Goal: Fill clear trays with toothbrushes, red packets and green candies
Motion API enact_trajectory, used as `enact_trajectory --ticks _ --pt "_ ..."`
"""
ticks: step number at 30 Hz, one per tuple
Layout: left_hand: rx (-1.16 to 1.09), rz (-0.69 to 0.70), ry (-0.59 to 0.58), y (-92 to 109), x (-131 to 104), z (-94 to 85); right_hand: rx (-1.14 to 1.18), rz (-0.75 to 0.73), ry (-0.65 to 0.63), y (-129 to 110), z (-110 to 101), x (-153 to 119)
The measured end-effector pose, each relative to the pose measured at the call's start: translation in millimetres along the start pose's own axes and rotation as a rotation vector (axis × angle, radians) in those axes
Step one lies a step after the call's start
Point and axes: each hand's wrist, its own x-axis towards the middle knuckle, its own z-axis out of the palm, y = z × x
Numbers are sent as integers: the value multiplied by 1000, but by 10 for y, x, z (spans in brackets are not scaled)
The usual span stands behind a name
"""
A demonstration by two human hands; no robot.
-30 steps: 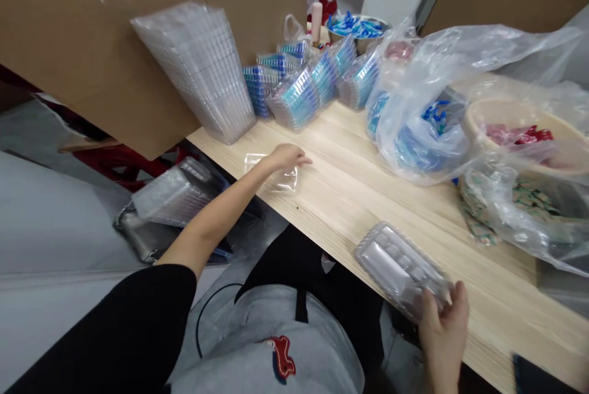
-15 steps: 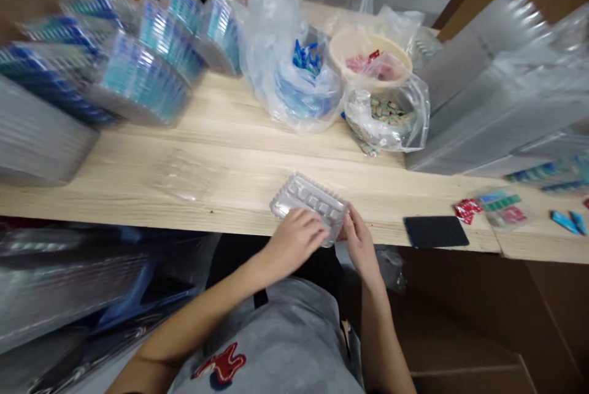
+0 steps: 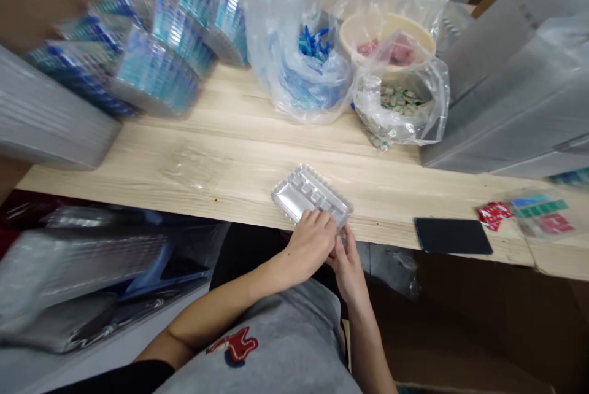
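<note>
A clear plastic blister tray (image 3: 294, 197) with moulded compartments and a scalloped rim lies tilted at the table's front edge. My left hand (image 3: 310, 247) is closed over its near side, the fingers curled and the fingertips partly hidden. At the near right corner, my right hand (image 3: 347, 262) pinches the tray between thumb and fingers, close beside the left hand. No loose piece shows in the tray's visible compartments. A thin clear plastic piece (image 3: 196, 167) rests on the table to the left.
Filled blister packs (image 3: 156, 72) and a grey plastic stack (image 3: 50, 112) stand left. Behind are a bag of blue pieces (image 3: 306, 90), a cream bowl (image 3: 426, 32) and a bag of small packets (image 3: 400, 102). A phone (image 3: 453, 235) and red packets (image 3: 494, 214) lie right.
My left hand has slid right along the tray to its near right side, closer to my right hand. The view has shifted, so the table things appear displaced.
</note>
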Motion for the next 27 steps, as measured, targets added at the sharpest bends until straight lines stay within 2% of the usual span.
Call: enact_trajectory --ticks 3,5,7,9,12,14,17,20,23,25,27 --pt "-226 64 101 73 -83 -71 -10 -164 -26 -12 20 -39" --pt "-434 93 187 79 -176 -199 -78 -303 -38 -59 32 -32" --pt "-648 67 295 12 -278 -367 -149 -381 15 -125 25 17" --pt "-840 -24 471 -163 -369 -533 -145 -340 77 -188 -23 98" --pt "-1097 -268 727 -618 -456 -667 -17 -184 120 -261 -175 214" --pt "-1166 -478 727 -962 -497 -639 37 -157 161 -298 -297 255" --pt "-991 -720 622 -1348 -581 -473 20 -208 204 -337 -445 269" --pt "-809 -802 675 -1482 -674 -328 -66 -252 194 -357 -521 275" --pt "-509 -755 758 -1465 -699 -289 -116 -269 197 -393 -529 282" --pt "-216 -659 660 -1463 -680 -286 -112 -257 224 -453 -505 267" --pt "6 -590 478 -1505 -675 -271 -82 -245 263 -546 -461 227"
